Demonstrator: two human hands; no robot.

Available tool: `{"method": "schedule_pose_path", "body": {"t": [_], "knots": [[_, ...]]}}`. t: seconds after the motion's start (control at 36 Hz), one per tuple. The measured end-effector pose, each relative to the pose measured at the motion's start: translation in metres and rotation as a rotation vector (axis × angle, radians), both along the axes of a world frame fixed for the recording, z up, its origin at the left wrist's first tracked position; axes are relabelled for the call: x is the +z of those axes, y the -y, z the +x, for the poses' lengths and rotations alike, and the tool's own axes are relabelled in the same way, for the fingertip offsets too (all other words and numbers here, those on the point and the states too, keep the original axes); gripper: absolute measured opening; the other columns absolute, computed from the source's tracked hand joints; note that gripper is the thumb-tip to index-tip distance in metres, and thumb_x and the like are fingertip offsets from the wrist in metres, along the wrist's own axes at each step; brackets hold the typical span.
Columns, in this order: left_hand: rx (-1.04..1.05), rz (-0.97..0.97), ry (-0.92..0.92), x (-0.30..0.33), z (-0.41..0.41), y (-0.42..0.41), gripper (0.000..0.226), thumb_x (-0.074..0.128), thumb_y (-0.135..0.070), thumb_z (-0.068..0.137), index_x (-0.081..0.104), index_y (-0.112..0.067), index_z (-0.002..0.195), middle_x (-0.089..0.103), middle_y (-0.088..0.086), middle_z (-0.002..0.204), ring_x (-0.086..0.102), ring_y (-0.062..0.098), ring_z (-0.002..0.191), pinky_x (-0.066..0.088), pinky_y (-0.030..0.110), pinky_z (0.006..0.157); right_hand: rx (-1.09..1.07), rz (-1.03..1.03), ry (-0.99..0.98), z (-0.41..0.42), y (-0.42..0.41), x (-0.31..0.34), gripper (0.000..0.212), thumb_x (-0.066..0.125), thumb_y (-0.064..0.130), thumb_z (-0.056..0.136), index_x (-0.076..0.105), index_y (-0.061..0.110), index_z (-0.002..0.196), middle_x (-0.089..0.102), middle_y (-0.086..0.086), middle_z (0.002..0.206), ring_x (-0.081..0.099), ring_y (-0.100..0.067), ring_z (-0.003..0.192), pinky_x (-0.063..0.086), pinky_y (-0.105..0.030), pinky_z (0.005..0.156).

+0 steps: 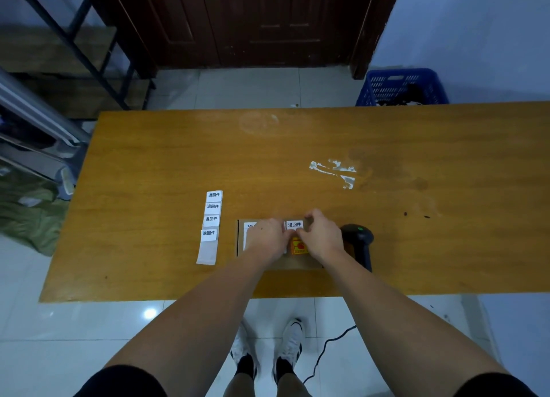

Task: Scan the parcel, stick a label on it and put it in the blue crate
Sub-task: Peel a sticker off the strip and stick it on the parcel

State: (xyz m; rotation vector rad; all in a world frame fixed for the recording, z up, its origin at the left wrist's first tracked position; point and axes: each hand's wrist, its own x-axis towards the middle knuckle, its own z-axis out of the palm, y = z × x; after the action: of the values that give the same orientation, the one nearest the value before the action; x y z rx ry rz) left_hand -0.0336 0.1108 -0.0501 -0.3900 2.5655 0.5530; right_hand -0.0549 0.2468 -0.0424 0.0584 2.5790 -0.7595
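Note:
A flat brown cardboard parcel (297,262) lies near the front edge of the wooden table (268,158). Both my hands rest on its top. My left hand (265,236) and my right hand (320,233) pinch the two sides of a small white label (294,224) with black characters, lying on the parcel's far edge. Below the label is an orange sticker (298,247). A white shipping label is mostly hidden under my left hand. A black barcode scanner (360,242) lies just right of the parcel. The blue crate (401,87) stands on the floor beyond the table's far right.
A strip of white labels (210,224) lies left of the parcel. Torn tape residue (336,172) marks the table's middle right. The scanner's cable (324,352) runs over the floor by my feet. A metal rack (74,54) stands at the left, a dark door behind.

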Motion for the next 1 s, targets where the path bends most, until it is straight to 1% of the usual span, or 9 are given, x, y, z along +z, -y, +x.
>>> {"method": "schedule_pose_path", "body": {"t": [0.19,0.36,0.44,0.5,0.64,0.67,0.72,0.81,1.0], "knots": [[-0.04,-0.022,-0.004,0.0,-0.002,0.002,0.031,0.045,-0.04,0.108,0.063,-0.016,0.1,0.071,0.007,0.092,0.068,0.026,0.085,0.06,0.042,0.077,-0.021,0.041,-0.038,0.001,0.003,0.0,0.029,0.054,0.03,0.104,0.054,0.021,0.131,0.07,-0.005,0.116,0.068,-0.021,0.1,0.057,-0.034,0.078],[-0.041,0.033,-0.057,-0.001,0.003,0.007,0.023,0.05,-0.033,0.106,0.063,-0.016,0.098,0.067,0.002,0.086,0.06,0.018,0.073,0.044,0.03,0.059,-0.048,-0.006,0.001,-0.001,0.002,0.0,0.032,0.054,0.024,0.104,0.054,0.018,0.136,0.069,-0.007,0.119,0.065,-0.019,0.097,0.053,-0.03,0.075],[0.013,0.094,-0.113,0.003,0.01,0.023,0.03,0.05,-0.043,0.106,0.053,-0.029,0.079,0.061,-0.005,0.074,0.057,0.01,0.065,0.037,0.028,0.05,-0.091,-0.132,0.053,-0.004,-0.002,0.001,0.039,0.059,0.022,0.102,0.05,0.017,0.139,0.068,0.0,0.099,0.063,-0.009,0.078,0.047,-0.021,0.062],[0.043,0.047,-0.16,0.006,0.018,0.042,0.037,0.046,-0.051,0.105,0.046,-0.031,0.074,0.06,-0.005,0.07,0.057,0.01,0.062,0.042,0.031,0.049,-0.156,-0.236,0.063,-0.006,-0.008,0.003,0.041,0.061,0.022,0.101,0.048,0.017,0.139,0.064,0.003,0.088,0.065,-0.011,0.073,0.048,-0.022,0.057],[0.136,-0.165,-0.084,0.004,0.044,0.097,0.054,0.035,-0.079,0.092,0.05,-0.027,0.088,0.064,-0.005,0.077,0.061,0.016,0.069,0.047,0.034,0.058,-0.267,-0.2,-0.033,0.002,-0.028,-0.001,0.038,0.063,0.027,0.099,0.05,0.014,0.133,0.063,0.005,0.08,0.062,-0.008,0.069,0.044,-0.022,0.054],[0.127,-0.2,-0.023,0.001,0.049,0.103,0.065,0.029,-0.085,0.088,0.052,-0.025,0.096,0.067,-0.002,0.085,0.064,0.02,0.076,0.047,0.035,0.061,-0.279,-0.187,-0.02,0.006,-0.03,-0.002,0.041,0.064,0.029,0.099,0.05,0.013,0.134,0.065,0.005,0.084,0.064,-0.009,0.072,0.048,-0.024,0.056],[0.095,-0.233,0.091,-0.004,0.057,0.106,0.085,0.02,-0.092,0.083,0.055,-0.021,0.113,0.07,0.004,0.102,0.067,0.025,0.09,0.049,0.036,0.066,-0.269,-0.174,0.053,0.015,-0.031,-0.005,0.053,0.067,0.035,0.096,0.049,0.01,0.139,0.069,-0.003,0.109,0.068,-0.02,0.096,0.057,-0.031,0.077],[0.078,-0.202,0.155,-0.01,0.065,0.099,0.096,0.016,-0.096,0.079,0.058,-0.02,0.12,0.072,0.004,0.106,0.068,0.025,0.093,0.056,0.038,0.075,-0.195,-0.128,0.161,0.028,-0.025,-0.013,0.067,0.067,0.047,0.093,0.048,0.007,0.144,0.057,-0.012,0.138,0.058,-0.03,0.124,0.052,-0.044,0.102],[0.153,-0.128,0.13,-0.009,0.067,0.074,0.084,0.031,-0.086,0.088,0.05,-0.016,0.128,0.071,0.009,0.12,0.069,0.029,0.106,0.051,0.039,0.074,-0.206,-0.088,0.214,0.039,-0.014,-0.017,0.068,0.062,0.053,0.095,0.048,0.006,0.143,0.049,-0.015,0.142,0.054,-0.032,0.127,0.05,-0.047,0.105]]}}
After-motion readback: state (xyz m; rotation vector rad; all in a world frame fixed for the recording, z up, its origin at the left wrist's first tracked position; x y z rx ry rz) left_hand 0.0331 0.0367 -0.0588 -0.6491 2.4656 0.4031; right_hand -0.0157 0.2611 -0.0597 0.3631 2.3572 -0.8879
